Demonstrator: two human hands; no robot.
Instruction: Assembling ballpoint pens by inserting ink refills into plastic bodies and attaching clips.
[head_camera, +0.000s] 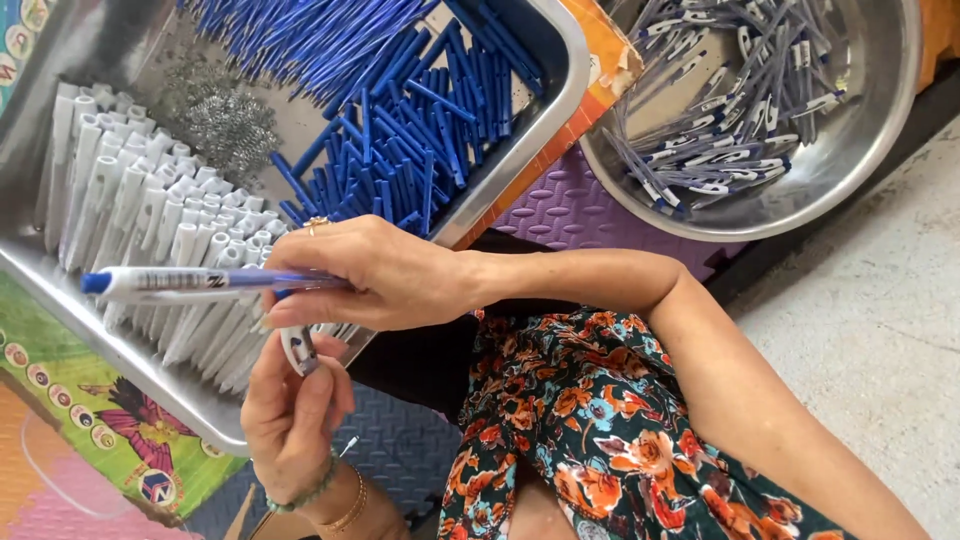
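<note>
A person with bare arms and no visible sleeves wears a dark green floral garment (590, 420) printed with orange, red and pale blue blossoms. On the right hand (380, 275), up and left of the garment, sits a small gold ring (316, 224). The left hand (290, 410), left of the garment, has a green beaded bracelet (310, 493) and a thin gold bangle (350, 510) at its wrist.
</note>
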